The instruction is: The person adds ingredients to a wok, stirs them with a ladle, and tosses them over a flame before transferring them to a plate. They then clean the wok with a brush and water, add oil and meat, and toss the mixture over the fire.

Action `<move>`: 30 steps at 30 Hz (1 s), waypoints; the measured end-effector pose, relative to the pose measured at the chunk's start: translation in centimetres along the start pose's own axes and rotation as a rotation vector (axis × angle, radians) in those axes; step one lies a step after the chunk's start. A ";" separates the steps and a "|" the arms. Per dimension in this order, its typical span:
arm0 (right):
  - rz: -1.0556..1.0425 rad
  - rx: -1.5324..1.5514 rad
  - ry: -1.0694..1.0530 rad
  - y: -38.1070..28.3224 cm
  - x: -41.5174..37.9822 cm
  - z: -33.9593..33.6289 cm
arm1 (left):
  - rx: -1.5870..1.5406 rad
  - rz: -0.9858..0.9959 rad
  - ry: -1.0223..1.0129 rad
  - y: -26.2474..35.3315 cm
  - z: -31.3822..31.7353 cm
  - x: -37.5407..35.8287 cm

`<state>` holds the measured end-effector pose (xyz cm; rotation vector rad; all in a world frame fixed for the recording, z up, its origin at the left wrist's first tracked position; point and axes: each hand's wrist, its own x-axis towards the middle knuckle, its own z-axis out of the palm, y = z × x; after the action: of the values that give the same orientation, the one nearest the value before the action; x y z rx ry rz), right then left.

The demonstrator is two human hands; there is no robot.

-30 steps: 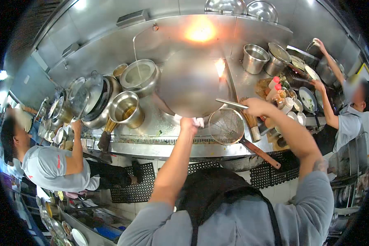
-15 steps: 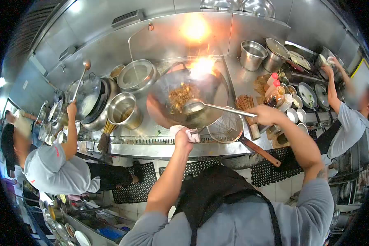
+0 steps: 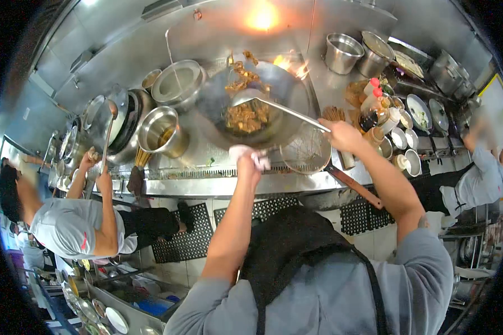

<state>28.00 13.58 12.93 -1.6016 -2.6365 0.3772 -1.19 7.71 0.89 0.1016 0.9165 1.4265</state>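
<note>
My left hand (image 3: pixel 248 168) is closed around the near handle of a big wok (image 3: pixel 209 106), with a pale cloth (image 3: pixel 241 152) wrapped in the grip. Browned food pieces (image 3: pixel 247 117) lie in the wok, and some are in the air over its far side. My right hand (image 3: pixel 342 136) grips the long handle of a metal ladle (image 3: pixel 290 113). The ladle's bowl is inside the wok, just above the food. Flames (image 3: pixel 290 64) rise at the wok's far right edge.
A wire strainer (image 3: pixel 318 167) with a wooden handle lies right of the wok. Metal pots (image 3: pixel 162 134) stand left. Sauce bottles (image 3: pixel 370 103) and small bowls sit right. Co-workers stand at left (image 3: pixel 72 223) and right (image 3: pixel 469 181).
The wok has shifted and food has been thrown up toward its far side. The flames have shrunk. Both my hands have moved slightly up in view. The right co-worker's arms have come down.
</note>
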 end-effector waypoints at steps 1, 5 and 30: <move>-0.041 0.025 0.020 1.6 0.0 0.8 | -0.006 -0.003 -0.082 0.2 -0.2 1.4; -0.153 0.123 -0.173 1.4 -2.8 -5.3 | -0.033 -0.078 -0.089 1.4 -0.9 -0.8; 0.374 0.411 0.156 -2.6 9.8 5.6 | 0.014 -0.102 -0.008 2.7 2.3 9.5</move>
<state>20.32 20.04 7.16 -1.8714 -1.9745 0.7177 -3.13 17.51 -0.61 0.0705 0.9125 1.3243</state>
